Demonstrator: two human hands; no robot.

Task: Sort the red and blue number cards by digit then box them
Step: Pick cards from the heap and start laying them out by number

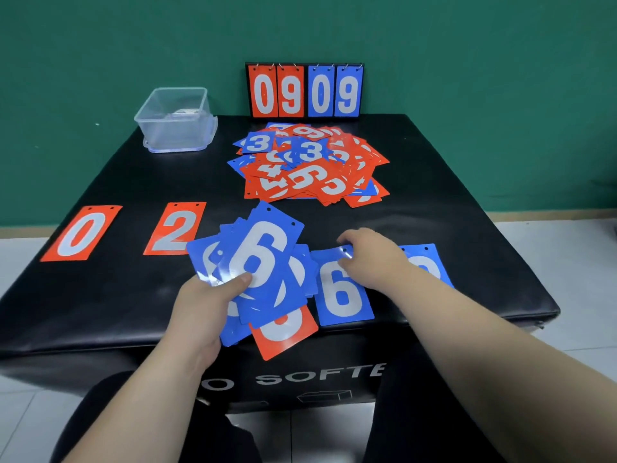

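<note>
My left hand grips a fanned stack of cards, thumb on a blue 6 on top, with a red card at the bottom. My right hand rests with its fingers on the top edge of a blue 6 card lying flat on the black table. Another blue card lies partly hidden under my right wrist. A red 0 card and a red 2 card lie flat at the left. A mixed pile of red and blue cards sits in the middle.
A clear plastic box stands open at the table's back left, something small inside. A flip scoreboard reading 09 09 stands at the back edge against the green wall. My knees are under the table's front edge.
</note>
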